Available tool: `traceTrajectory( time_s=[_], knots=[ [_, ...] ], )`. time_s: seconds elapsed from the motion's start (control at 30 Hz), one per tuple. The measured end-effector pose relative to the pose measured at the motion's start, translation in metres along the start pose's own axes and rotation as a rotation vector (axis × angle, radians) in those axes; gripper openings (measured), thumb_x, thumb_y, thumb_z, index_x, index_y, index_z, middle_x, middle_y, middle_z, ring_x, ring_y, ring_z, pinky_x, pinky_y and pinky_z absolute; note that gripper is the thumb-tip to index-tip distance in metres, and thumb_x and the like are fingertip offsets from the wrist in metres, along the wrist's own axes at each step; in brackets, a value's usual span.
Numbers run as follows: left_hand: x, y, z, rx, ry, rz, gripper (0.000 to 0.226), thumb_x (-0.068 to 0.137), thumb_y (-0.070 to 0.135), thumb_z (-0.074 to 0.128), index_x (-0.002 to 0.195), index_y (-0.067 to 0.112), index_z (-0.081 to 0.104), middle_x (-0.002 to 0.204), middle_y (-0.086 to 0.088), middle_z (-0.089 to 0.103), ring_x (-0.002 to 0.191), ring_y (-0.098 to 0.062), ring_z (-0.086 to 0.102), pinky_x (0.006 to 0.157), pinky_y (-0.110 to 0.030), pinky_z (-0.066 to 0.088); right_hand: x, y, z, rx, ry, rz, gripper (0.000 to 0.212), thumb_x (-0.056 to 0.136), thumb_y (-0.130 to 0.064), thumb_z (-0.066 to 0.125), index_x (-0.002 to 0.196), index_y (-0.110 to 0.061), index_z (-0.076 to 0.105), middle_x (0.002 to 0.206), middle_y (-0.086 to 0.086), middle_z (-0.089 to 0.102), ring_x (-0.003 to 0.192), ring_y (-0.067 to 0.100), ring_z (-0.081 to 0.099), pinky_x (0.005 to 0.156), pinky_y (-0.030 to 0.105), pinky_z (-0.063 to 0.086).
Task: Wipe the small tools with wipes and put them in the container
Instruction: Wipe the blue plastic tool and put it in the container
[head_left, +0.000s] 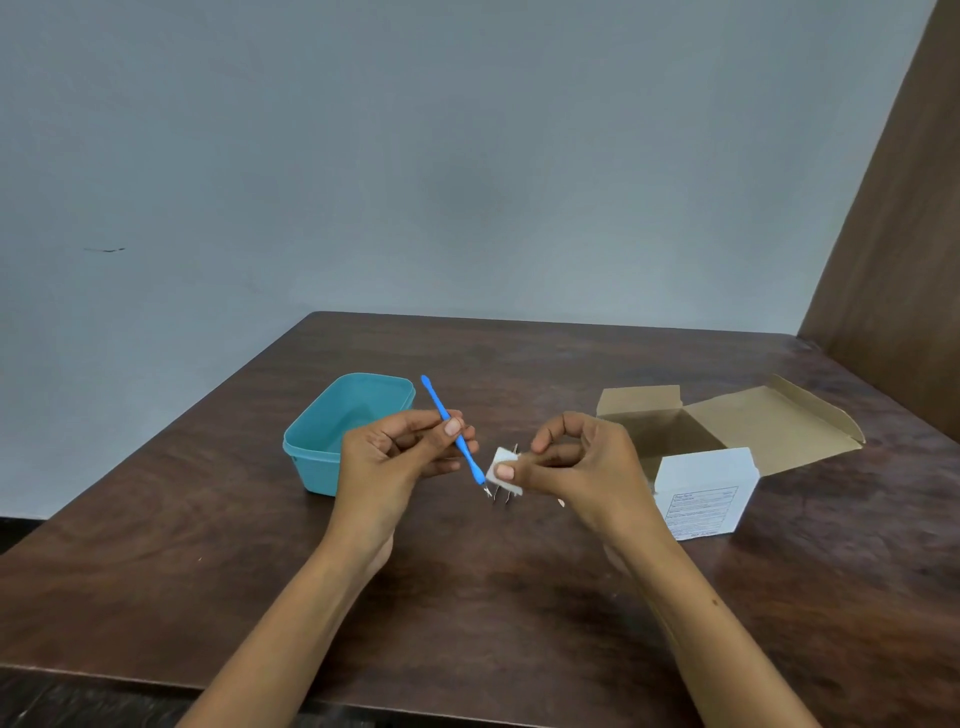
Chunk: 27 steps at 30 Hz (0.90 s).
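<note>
Two bare forearms reach in from the near edge of a dark wooden table (519, 597). The left hand (400, 457) has its fingers curled around the middle of a thin blue tool (451, 426), with the thumb pressed on its shaft. The tool slants, its rounded blue end up and away, its small metal tip down near the wipe. The right hand (576, 462) pinches a small white wipe (503, 472) between thumb and fingers, just beside the tool's metal tip; whether the two touch cannot be told. The hands are near each other but apart, both raised above the table.

Under the wipe, a few thin metal tools (506, 496) lie on the table, mostly hidden by the hand and wipe.

To the right stands a white box (701, 493) with its brown card flaps folded open. Its front face bears a framed panel of small printed lines, too small and blurred to read.

Further back on the left, behind the left hand, sits an open teal plastic container (332, 431); nothing can be seen inside it. Beyond the table is a plain grey wall (415, 156), with a brown panel (898, 234) at the right.
</note>
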<state>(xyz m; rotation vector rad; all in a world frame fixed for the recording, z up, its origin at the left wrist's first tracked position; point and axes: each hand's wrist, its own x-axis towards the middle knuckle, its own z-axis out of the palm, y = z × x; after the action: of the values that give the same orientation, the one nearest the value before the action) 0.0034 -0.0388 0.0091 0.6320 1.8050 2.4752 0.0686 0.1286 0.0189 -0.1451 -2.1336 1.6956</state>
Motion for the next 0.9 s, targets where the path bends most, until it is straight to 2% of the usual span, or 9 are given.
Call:
traceTrajectory(
  time_s=[0.17, 0.37, 0.53, 0.67, 0.77, 0.9],
  knots=[
    [-0.001, 0.001, 0.002, 0.010, -0.058, -0.065, 0.015, 0.070, 0.018, 0.072, 0.081, 0.024, 0.080, 0.084, -0.006, 0.077, 0.077, -0.018, 0.075, 0.060, -0.018, 0.056, 0.001, -0.003, 0.000, 0.153, 0.017, -0.089, 0.017, 0.065, -0.005, 0.082, 0.079, -0.011, 0.074, 0.074, 0.004, 0.075, 0.070, 0.014, 0.072, 0.060, 0.016, 0.053],
    [-0.001, 0.000, 0.002, 0.048, -0.084, -0.106, 0.017, 0.062, 0.019, 0.078, 0.079, 0.017, 0.077, 0.078, -0.010, 0.076, 0.066, -0.021, 0.074, 0.056, -0.020, 0.056, 0.002, -0.003, 0.004, 0.231, 0.059, -0.165, 0.017, 0.074, 0.000, 0.075, 0.082, -0.015, 0.076, 0.080, -0.001, 0.076, 0.077, 0.012, 0.072, 0.065, 0.014, 0.052],
    [0.000, -0.004, 0.003, 0.098, -0.136, -0.108, 0.015, 0.063, 0.018, 0.079, 0.075, 0.010, 0.077, 0.074, -0.014, 0.075, 0.063, -0.021, 0.073, 0.056, -0.020, 0.055, 0.003, -0.003, 0.009, 0.068, 0.163, -0.305, 0.017, 0.077, 0.000, 0.073, 0.085, -0.014, 0.075, 0.086, -0.001, 0.074, 0.083, 0.008, 0.070, 0.072, 0.017, 0.052],
    [-0.001, -0.005, 0.004, 0.106, -0.156, -0.094, 0.013, 0.063, 0.017, 0.077, 0.075, 0.010, 0.077, 0.072, -0.011, 0.075, 0.063, -0.021, 0.073, 0.058, -0.021, 0.056, 0.003, 0.001, 0.015, -0.161, 0.167, -0.418, 0.016, 0.076, 0.003, 0.073, 0.085, -0.009, 0.076, 0.087, 0.003, 0.070, 0.080, 0.005, 0.066, 0.070, 0.012, 0.050],
    [-0.001, -0.004, 0.002, 0.124, -0.150, -0.081, 0.011, 0.065, 0.015, 0.077, 0.075, 0.010, 0.078, 0.071, -0.011, 0.075, 0.063, -0.021, 0.073, 0.059, -0.021, 0.056, 0.002, 0.004, 0.018, -0.216, 0.131, -0.423, 0.015, 0.074, 0.003, 0.074, 0.083, -0.009, 0.077, 0.085, 0.004, 0.070, 0.080, 0.005, 0.064, 0.067, 0.006, 0.045],
    [-0.002, -0.003, 0.002, 0.158, -0.187, -0.082, 0.012, 0.067, 0.014, 0.077, 0.078, 0.009, 0.078, 0.073, -0.014, 0.075, 0.064, -0.023, 0.073, 0.059, -0.022, 0.056, 0.005, 0.005, 0.012, -0.169, 0.180, -0.365, 0.012, 0.077, -0.004, 0.074, 0.082, -0.015, 0.076, 0.085, -0.002, 0.070, 0.077, 0.002, 0.065, 0.067, 0.010, 0.049]
  ],
)
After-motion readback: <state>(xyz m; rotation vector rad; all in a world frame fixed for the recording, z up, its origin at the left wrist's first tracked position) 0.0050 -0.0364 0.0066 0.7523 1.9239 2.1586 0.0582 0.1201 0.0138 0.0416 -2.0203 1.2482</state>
